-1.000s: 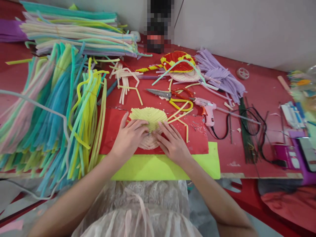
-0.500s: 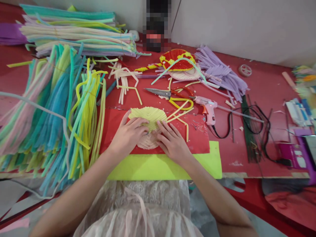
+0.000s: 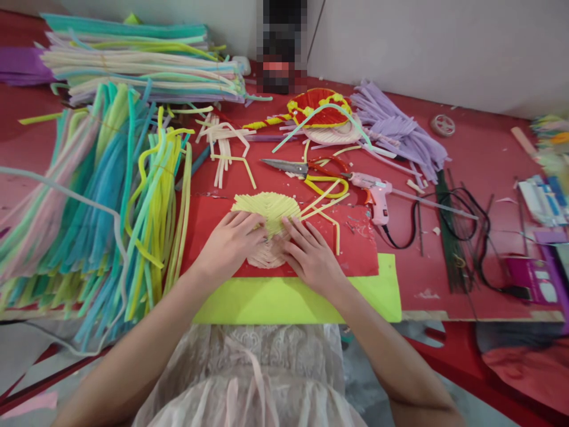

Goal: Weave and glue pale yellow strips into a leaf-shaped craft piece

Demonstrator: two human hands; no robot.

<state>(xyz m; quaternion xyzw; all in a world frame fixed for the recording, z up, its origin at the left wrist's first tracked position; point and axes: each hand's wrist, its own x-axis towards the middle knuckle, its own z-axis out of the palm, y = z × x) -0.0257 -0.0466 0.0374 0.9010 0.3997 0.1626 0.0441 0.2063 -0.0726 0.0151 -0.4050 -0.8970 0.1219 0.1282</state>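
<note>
On the red sheet lies the woven fan. The left hand and right hand press it flat, fingers spread open; steady, even pressure at the seam should keep strips aligned.

Red table: pipe-cleaner bundles fill left side + back-left corner. Red sheet and yellow-green sheet at front edge, mid. Scissors, glue gun center; purple strips toward back edge; black cable right.
</note>
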